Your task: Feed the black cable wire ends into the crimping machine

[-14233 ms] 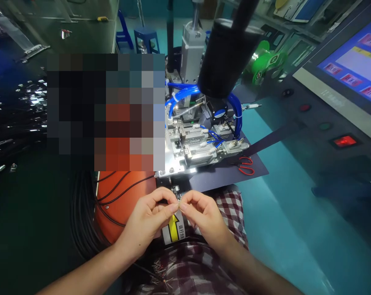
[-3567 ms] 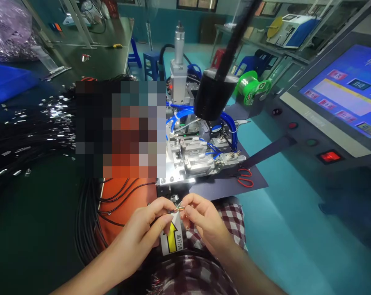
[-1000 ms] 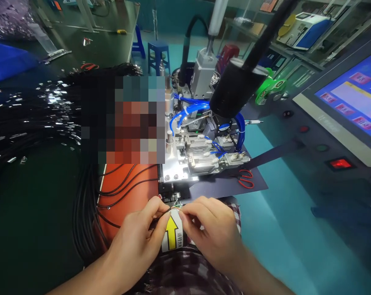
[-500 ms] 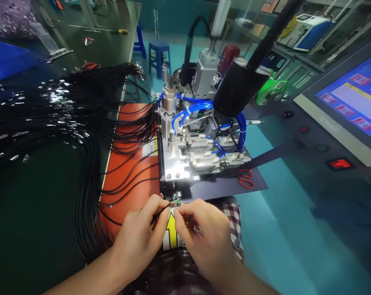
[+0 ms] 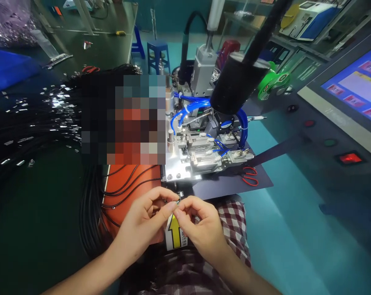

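Note:
In front of the machine's near edge, my left hand (image 5: 151, 215) and my right hand (image 5: 200, 223) meet fingertip to fingertip. Both are closed in a pinch on the thin wires (image 5: 178, 202) at a black cable's end, mostly covered by the fingers. Just beyond the fingertips is a small connector fixture (image 5: 180, 194) at the machine's front. Below the hands shows a white label with a yellow arrow (image 5: 174, 233).
A metal assembly machine (image 5: 203, 159) with blue air tubes stands ahead. Black cables (image 5: 91, 205) lie in bundles at left, some across an orange mat (image 5: 133, 180). Red-handled scissors (image 5: 250, 177) rest at right, near a control screen (image 5: 357, 86). A pixelated patch hides part of the mat.
My fingertips have come together; the gap that showed coloured wires between them has closed. My left fingers have shifted right and now cover most of the cable end.

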`<state>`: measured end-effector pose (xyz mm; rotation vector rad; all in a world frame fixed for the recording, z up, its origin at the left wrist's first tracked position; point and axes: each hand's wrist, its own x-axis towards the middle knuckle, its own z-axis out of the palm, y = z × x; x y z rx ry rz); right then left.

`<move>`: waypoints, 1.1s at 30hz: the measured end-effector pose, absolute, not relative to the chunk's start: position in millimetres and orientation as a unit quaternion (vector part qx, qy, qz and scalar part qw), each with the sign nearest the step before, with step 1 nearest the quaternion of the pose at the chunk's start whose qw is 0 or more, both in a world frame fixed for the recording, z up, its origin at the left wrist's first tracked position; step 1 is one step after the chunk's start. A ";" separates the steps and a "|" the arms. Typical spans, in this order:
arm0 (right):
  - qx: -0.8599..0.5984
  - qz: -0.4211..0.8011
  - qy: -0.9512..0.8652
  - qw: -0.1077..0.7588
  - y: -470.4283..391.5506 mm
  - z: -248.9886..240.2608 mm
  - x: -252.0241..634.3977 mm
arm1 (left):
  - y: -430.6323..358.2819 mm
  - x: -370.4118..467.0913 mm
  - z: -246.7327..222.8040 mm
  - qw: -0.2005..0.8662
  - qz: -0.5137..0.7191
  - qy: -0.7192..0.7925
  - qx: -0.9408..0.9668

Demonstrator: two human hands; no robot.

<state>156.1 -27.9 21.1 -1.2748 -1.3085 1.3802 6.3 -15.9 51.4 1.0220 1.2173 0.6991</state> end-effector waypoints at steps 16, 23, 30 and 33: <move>-0.539 0.531 -0.500 0.421 -30.0 17.2 152.1 | -5.5 7.9 50.8 0.666 0.308 0.530 0.425; -0.543 0.511 -0.508 0.430 -33.5 13.3 148.6 | -9.1 7.9 42.3 0.677 0.309 0.550 0.380; -0.539 0.558 -0.481 0.408 -23.8 13.0 155.6 | -10.4 5.2 33.8 0.692 0.298 0.569 0.330; -0.533 0.590 -0.437 0.421 -19.9 14.7 158.6 | -7.8 5.6 35.4 0.696 0.291 0.567 0.331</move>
